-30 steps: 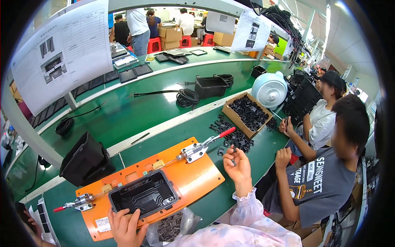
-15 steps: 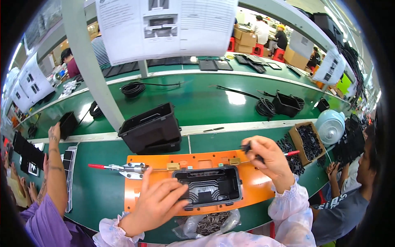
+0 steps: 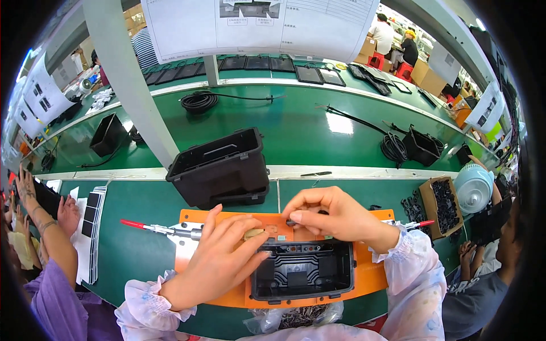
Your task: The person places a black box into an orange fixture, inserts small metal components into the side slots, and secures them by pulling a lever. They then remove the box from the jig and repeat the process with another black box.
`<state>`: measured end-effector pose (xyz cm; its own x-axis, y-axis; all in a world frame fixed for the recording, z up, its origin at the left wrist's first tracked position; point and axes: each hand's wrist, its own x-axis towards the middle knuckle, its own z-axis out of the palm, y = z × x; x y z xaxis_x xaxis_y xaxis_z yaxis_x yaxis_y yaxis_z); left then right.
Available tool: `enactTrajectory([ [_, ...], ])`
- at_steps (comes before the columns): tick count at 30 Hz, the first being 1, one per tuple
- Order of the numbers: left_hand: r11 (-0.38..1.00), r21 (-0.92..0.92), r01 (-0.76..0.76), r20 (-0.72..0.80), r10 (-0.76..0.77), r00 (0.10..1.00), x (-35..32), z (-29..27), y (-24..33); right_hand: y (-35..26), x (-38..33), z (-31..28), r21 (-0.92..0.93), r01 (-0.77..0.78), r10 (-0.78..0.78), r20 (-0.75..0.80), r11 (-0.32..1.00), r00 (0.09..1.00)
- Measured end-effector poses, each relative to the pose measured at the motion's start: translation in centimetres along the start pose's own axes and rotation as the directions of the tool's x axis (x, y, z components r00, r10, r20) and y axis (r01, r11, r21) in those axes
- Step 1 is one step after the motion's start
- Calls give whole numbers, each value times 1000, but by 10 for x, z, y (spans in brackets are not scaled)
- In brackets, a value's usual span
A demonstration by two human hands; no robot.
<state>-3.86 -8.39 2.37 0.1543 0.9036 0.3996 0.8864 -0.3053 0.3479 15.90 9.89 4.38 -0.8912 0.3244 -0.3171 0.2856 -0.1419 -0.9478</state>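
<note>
A black plastic housing (image 3: 302, 296) lies with its open side up in an orange fixture (image 3: 372, 284). Over its left upper corner my left hand (image 3: 219, 264) spreads its fingers, partly hiding a brass-coloured block; I see nothing held in it. My right hand (image 3: 330, 216) is above the housing's far edge, thumb and fingertips pinching a small black part (image 3: 292, 222) whose kind I cannot make out. Red-handled toggle clamps flank the fixture, a left clamp (image 3: 134, 224) and a right clamp (image 3: 420, 224). A plastic bag of screws (image 3: 301, 316) sits at the near side.
Stacked black bins (image 3: 220, 170) stand behind the fixture. A cardboard box (image 3: 441, 209) of small black parts and a pale blue fan (image 3: 475, 187) are at right. Coiled black cables (image 3: 199, 102) lie on the far bench. Co-workers' arms, including a purple sleeve (image 3: 54, 298), flank me.
My right hand has moved left from beside the right clamp to the housing's far edge, still pinching a black part. My left hand stays near the housing's left end. The view has shifted.
</note>
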Motion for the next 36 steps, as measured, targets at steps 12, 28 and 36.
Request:
enactTrajectory([
  [12, 1000, -7, 3, 27, -2, 1000, -4, 8, -1, 16, 16, 18, -373, 356, -389, -14, 857, 921],
  [28, 999, -22, 47, 54, -46, 997, -6, 4, -2, 11, 20, 22, -479, 356, -483, -172, 803, 859],
  [36, 998, -36, 47, 38, -45, 998, -7, 4, -2, 23, 19, 29, -538, 477, -591, -48, 694, 805],
])
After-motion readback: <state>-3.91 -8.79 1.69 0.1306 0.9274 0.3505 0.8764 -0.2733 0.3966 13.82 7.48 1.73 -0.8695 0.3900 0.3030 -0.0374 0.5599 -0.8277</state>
